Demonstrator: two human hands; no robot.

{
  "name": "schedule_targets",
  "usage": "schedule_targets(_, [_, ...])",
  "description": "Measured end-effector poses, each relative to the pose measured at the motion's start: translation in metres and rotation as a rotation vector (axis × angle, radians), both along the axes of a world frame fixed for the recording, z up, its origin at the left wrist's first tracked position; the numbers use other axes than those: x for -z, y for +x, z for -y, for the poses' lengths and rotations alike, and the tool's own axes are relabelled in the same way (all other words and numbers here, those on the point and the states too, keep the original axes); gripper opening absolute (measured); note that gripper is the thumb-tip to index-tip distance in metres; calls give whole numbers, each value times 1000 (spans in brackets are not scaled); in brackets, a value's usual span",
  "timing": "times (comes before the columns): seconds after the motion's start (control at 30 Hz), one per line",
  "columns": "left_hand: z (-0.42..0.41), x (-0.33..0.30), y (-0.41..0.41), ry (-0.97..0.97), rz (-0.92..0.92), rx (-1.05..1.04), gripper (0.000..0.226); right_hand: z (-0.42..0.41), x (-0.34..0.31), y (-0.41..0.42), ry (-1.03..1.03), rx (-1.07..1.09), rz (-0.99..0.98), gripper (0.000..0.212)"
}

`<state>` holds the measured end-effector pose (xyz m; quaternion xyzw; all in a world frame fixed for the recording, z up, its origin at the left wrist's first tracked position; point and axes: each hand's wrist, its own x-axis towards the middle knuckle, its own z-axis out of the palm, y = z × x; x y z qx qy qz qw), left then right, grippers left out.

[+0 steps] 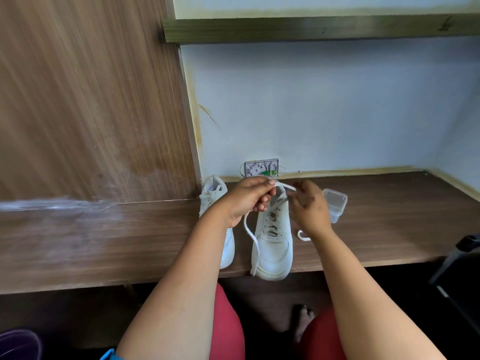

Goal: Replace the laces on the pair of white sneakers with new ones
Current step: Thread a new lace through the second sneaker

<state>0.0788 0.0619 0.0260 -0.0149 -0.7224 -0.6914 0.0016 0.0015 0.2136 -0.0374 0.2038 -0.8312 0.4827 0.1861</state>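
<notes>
Head view: both hands work over the right sneaker on the wooden desk; left hand and right hand each pinch the white lace (its tail dangles off the edge).

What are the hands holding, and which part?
Both the left hand and right hand pinch the white shoelace near its top, above the sneaker.

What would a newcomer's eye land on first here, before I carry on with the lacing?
Both hands, the left hand and right hand, pinching a white lace above the nearer white sneaker at the desk's front edge. The second sneaker sits left, partly behind the forearm; a clear plastic container stands right.
</notes>
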Motion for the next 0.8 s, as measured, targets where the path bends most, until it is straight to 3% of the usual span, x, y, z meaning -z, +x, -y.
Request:
schedule_targets(0.1, [-12, 4, 1, -57, -2, -33, 32, 5, -13, 20, 76, -156, -239, 15])
schedule_targets(0.17, [-13, 2, 3, -22, 7, -69, 31, 5, -15, 24, 103, -86, -231, 19])
schedule_targets(0.2, [-11, 1, 3, 3, 9, -80, 30, 1, -13, 19, 93, -8, -131, 19])
schedule_targets(0.33, [4, -3, 6, 54, 33, -73, 29, -37, 6, -11, 110, 327, 592, 23])
schedule_targets(0.4, [9, -1, 6, 29, 64, -63, 30, -50, 13, -17, 173, 354, 699, 26])
schedule_targets(0.47, [10, 4, 4, -28, 84, -88, 31, -43, 11, -8, 234, 226, 583, 39])
schedule_targets(0.53, [6, 12, 1, -159, 96, -125, 33, -26, 3, 6, 256, -65, 340, 64])
schedule_targets(0.57, [3, 16, -1, -226, 97, -134, 34, -17, 2, 12, 261, -198, 239, 67])
schedule_targets(0.63, [-4, 23, -5, -297, 89, -140, 35, -1, -3, 25, 232, -362, 174, 44])
schedule_targets(0.7, [-9, 25, -6, -281, 70, -148, 34, 4, -4, 28, 201, -348, 99, 6])
schedule_targets(0.8, [-7, 22, -7, -288, 56, -163, 32, -9, -6, 16, 243, -98, 169, 21])
